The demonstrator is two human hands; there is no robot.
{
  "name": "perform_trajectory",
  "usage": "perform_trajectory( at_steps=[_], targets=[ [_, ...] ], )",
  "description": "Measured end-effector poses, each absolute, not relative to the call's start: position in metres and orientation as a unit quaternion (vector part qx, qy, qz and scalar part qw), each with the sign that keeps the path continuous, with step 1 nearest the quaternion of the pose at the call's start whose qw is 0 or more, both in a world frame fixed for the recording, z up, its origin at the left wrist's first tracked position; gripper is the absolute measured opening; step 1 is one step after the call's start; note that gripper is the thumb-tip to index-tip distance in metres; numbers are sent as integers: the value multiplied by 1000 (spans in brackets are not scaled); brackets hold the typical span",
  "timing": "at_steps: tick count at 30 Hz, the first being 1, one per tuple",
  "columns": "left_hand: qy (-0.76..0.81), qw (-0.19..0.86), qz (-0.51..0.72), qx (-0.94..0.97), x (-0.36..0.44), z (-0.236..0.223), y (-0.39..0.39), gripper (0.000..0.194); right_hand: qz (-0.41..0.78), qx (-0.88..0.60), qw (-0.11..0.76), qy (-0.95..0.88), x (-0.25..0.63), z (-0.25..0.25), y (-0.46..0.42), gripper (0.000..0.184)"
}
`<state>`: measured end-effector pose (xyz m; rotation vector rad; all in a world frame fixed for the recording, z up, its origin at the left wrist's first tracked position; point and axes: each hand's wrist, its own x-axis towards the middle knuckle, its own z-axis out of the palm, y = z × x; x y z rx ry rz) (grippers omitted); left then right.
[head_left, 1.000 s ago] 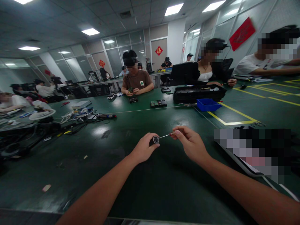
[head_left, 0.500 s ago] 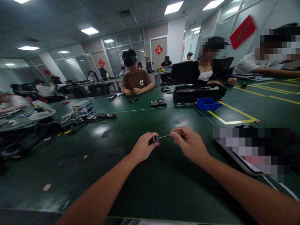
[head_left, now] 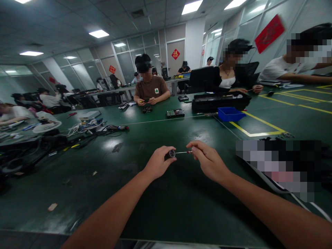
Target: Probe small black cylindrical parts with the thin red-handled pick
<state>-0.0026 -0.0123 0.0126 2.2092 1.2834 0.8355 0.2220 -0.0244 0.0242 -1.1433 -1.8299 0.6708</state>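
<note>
My left hand (head_left: 158, 162) is closed round a small dark round part (head_left: 172, 154) with a pale metallic rim; its exact kind I cannot make out. The round face is turned toward my right side. My right hand (head_left: 209, 157) pinches the red handle of a thin screwdriver (head_left: 181, 152). Its slim metal shaft points left, and the tip reaches the rim of the round part. Both hands are held above the green tabletop (head_left: 166, 211), and the fingers hide much of the handle.
A blue bin (head_left: 229, 114) stands beside a long black tray (head_left: 220, 103). A hard drive (head_left: 175, 113) lies across the table. Cables (head_left: 88, 129) are heaped at the left. A blurred-out object (head_left: 280, 173) lies right of my arm. Co-workers sit opposite, including a person in brown (head_left: 153, 88).
The fingers of my right hand have shifted on the screwdriver handle, showing a bit more of it. My left hand and the round part stay in place.
</note>
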Motion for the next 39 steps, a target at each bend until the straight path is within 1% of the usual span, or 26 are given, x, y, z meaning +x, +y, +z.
perform_trajectory(
  at_steps=[4,6,10,13,15,16,17,18,19,23,29,35,37,39],
  targets=[
    [469,225,302,799,-3,14,-13,33,274,-466,426,-725,222,23,-25,31],
    [465,225,300,802,-2,13,-12,33,279,-476,438,-710,220,22,-25,27],
    [479,208,291,802,-1,10,-11,33,329,-463,497,-656,215,20,-22,20],
    [487,201,290,799,0,11,-11,33,409,-444,537,-588,212,18,-16,20],
    [476,203,297,803,1,12,-11,34,492,-429,567,-502,213,15,-9,22],
    [472,201,300,804,1,13,-11,35,548,-419,571,-446,214,14,-6,22],
    [471,198,302,805,1,14,-11,35,604,-413,548,-406,216,12,-2,22],
    [476,194,302,803,1,14,-10,35,637,-414,528,-380,217,10,1,21],
    [483,192,300,800,0,14,-9,34,641,-418,529,-366,219,9,3,19],
    [503,209,286,788,-2,11,-7,35,600,-414,567,-385,220,5,6,17],
    [492,212,292,793,-1,11,-8,36,526,-412,589,-455,214,4,-1,27],
    [483,232,299,790,2,14,-11,37,477,-427,566,-520,214,11,-7,30],
    [490,242,302,781,3,14,-11,40,431,-456,544,-558,215,18,-10,31],
    [502,245,298,774,4,15,-12,38,369,-490,511,-603,217,24,-14,33]
  ],
)
